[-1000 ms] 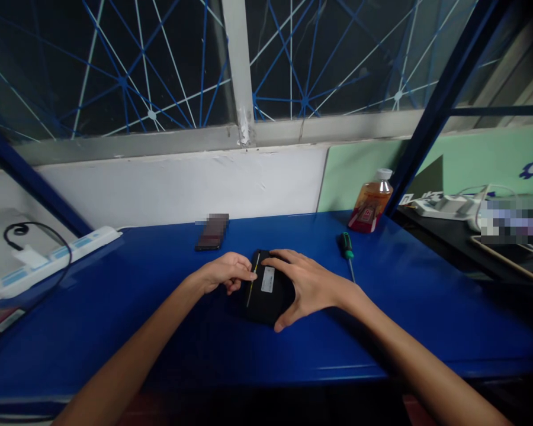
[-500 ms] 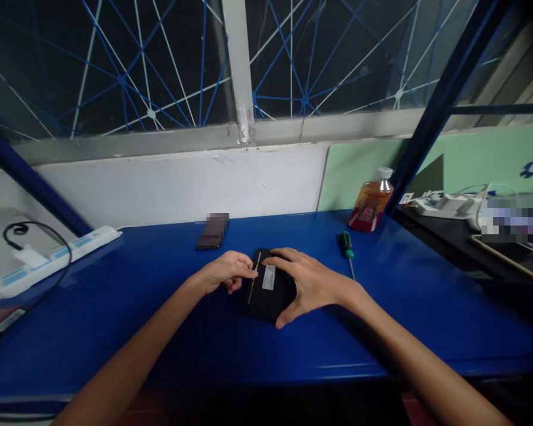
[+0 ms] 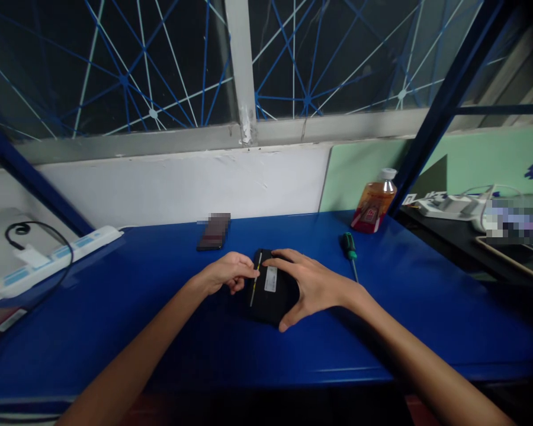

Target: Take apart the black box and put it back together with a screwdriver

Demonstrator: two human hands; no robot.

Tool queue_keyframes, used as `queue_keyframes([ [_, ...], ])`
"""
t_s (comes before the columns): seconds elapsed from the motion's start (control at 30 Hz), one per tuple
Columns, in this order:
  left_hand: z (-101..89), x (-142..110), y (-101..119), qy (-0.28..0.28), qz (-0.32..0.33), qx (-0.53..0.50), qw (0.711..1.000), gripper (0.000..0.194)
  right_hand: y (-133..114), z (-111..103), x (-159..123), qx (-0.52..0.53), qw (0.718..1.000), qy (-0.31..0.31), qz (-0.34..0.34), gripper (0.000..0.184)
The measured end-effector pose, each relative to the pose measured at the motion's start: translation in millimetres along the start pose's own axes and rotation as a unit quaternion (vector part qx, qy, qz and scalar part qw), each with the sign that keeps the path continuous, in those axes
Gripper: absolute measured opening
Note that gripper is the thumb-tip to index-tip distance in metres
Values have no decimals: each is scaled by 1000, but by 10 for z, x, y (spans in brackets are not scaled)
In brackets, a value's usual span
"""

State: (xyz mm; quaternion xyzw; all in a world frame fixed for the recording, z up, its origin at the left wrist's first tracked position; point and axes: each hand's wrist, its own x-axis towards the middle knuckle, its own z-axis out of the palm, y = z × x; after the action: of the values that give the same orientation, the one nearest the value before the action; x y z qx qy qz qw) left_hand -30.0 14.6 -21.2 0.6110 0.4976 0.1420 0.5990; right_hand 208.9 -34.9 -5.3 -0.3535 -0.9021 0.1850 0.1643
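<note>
A flat black device (image 3: pixel 266 296) with a white label and a thin yellow line along its left side lies on the blue table (image 3: pixel 115 331). My right hand (image 3: pixel 308 285) rests over its right half, fingers spread and pressing down on it. My left hand (image 3: pixel 227 272) is curled at the device's left edge, its fingertips pinched against the yellow line; what they hold, if anything, is too small to make out.
A green-handled screwdriver (image 3: pixel 350 251) lies right of the device. An orange liquid bottle (image 3: pixel 374 202) stands at the back right. A dark phone (image 3: pixel 214 232) lies behind the hands. A white power strip (image 3: pixel 48 261) with a black cable sits far left. More equipment fills the right bench (image 3: pixel 475 210).
The hands and the device stay in the same place; only the camera has shifted slightly.
</note>
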Motion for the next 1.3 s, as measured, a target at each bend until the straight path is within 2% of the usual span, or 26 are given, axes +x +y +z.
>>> queue_keyframes([
  [0.23, 30, -21, 12, 12, 9, -7, 1000, 35, -22, 6, 15, 17, 1000, 12, -16, 99],
  [0.43, -24, -68, 30, 4, 25, 10, 1000, 36, 13, 6, 0, 10, 1000, 18, 0, 104],
  [0.6, -36, -80, 52, 11, 26, 21, 999, 33, 33, -33, 0, -57, 994, 77, 50, 101],
  [0.67, -26, -78, 59, 18, 22, 22, 999, 31, 18, -47, 15, -105, 988, 86, 74, 92],
  [0.73, -18, -73, 59, 24, 19, 25, 999, 31, 4, -49, 40, -144, 980, 82, 109, 75],
  [0.8, -18, -65, 46, 25, 21, 26, 999, 31, 1, -38, 71, -168, 969, 83, 161, 58],
  [0.87, -27, -54, 21, 20, 28, 28, 999, 32, 8, -19, 100, -167, 959, 89, 211, 49],
  [0.97, -33, -34, -20, 16, 57, 40, 997, 34, 25, 22, 130, -100, 960, 71, 252, 47],
  [1.1, 3, -32, -25, 20, 103, 59, 993, 34, 54, 109, 140, 75, 960, 37, 269, 50],
  [1.17, 29, -49, 0, 29, 122, 52, 991, 34, 75, 158, 145, 164, 947, 36, 275, 49],
  [1.3, 47, -106, 67, 36, 136, 34, 989, 32, 124, 222, 173, 321, 899, 28, 298, 46],
])
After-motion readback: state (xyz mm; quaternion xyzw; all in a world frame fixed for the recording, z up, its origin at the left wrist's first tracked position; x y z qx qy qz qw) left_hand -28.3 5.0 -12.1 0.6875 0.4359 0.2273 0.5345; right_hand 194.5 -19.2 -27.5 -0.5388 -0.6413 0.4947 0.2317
